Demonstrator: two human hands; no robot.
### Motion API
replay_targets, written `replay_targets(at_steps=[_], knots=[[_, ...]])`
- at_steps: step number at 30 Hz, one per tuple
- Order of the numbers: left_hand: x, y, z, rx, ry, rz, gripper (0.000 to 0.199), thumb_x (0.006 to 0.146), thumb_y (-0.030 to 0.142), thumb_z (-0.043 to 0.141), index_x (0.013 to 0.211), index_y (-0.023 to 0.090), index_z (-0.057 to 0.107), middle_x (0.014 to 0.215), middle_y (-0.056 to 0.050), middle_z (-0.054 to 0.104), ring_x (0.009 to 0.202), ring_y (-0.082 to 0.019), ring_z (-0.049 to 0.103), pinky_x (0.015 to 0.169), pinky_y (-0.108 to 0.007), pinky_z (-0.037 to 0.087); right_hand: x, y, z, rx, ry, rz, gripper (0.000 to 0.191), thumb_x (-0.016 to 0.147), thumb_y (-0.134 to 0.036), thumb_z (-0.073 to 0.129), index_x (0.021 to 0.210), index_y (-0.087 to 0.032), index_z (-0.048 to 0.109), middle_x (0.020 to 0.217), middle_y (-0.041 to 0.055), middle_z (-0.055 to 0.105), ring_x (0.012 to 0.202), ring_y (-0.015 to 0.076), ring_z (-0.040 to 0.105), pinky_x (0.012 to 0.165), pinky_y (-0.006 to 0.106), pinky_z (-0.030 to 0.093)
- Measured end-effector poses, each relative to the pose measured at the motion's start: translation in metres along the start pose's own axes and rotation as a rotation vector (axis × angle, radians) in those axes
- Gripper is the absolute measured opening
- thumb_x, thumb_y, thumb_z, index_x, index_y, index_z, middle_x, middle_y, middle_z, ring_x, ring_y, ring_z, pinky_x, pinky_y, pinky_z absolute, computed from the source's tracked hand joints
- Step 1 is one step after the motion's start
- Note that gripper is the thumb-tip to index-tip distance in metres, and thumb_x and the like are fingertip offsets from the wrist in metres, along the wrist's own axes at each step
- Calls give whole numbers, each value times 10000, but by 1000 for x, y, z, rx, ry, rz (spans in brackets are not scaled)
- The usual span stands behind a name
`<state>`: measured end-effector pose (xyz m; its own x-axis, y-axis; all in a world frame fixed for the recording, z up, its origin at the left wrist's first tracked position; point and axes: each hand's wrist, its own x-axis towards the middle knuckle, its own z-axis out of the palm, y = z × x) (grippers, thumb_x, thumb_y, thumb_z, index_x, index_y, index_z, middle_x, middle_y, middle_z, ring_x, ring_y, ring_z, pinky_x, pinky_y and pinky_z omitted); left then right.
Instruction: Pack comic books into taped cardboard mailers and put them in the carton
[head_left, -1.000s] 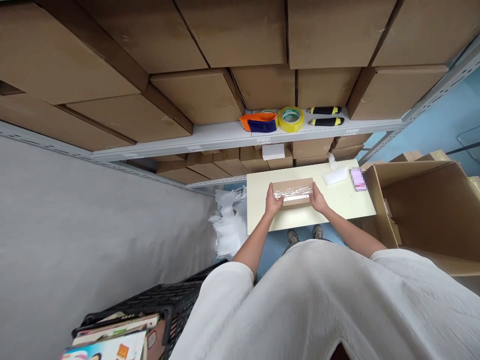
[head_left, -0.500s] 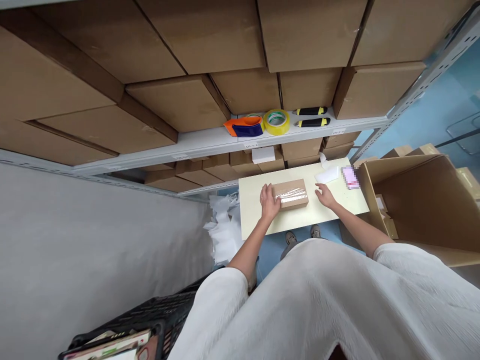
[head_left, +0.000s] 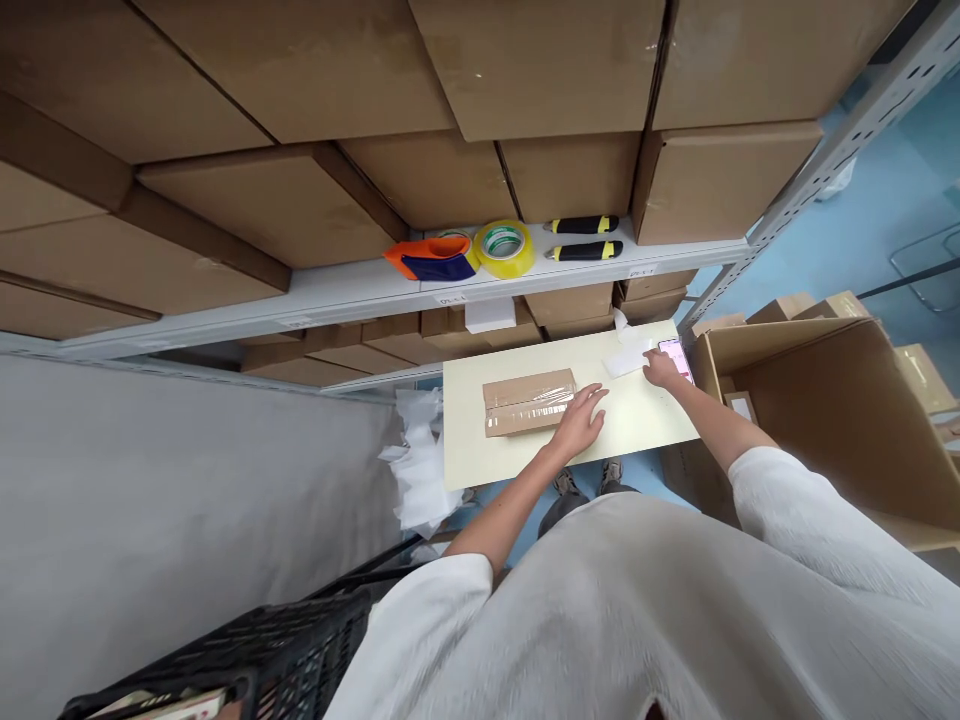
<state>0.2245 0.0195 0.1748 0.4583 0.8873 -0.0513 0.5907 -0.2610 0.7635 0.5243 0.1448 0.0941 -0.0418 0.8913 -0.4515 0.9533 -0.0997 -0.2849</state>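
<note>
The left hand (head_left: 580,424) is spread loose beside the box (head_left: 523,404). Whether the right hand (head_left: 661,369) pinches the sheet (head_left: 624,362) is unclear; dragging could nudge the adjacent phone (head_left: 679,357).

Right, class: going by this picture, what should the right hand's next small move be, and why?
Probably the right hand should pinch the white slip and lift it: the hand is at the slip's right end, while the taped carton lies on the table near the left hand. Whether the slip is gripped yet is too small to tell.
</note>
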Motion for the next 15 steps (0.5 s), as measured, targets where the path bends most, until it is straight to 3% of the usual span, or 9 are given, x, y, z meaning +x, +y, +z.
replay_targets(at_steps=[4,8,15], knots=[[4,11,16,-50,-4,11,481,1071,244,499,1542,283,586,1659,-92,537,1550,-263,508,1306,-486,440,31,-1,-13,-209,-52,-97,639,977,-186,542,1615,-162,515,1696,199,464,1465,400,488,1185,516,469],[3,12,26,-76,-17,-12,466,1070,224,505,1523,279,601,1645,-102,544,1523,-259,546,1286,-467,470,54,-1,-12,-300,-102,-141,769,966,-179,574,1705,-202,362,1770,179,356,1511,389,429,1210,500,424],[5,5,37,-100,-24,-63,478,1059,207,518,1522,282,609,1646,-104,535,1528,-266,541,1286,-476,468,73,8,-16,-321,-105,-178,717,964,-227,635,1649,-165,435,1585,247,531,1427,391,507,1176,506,430]])
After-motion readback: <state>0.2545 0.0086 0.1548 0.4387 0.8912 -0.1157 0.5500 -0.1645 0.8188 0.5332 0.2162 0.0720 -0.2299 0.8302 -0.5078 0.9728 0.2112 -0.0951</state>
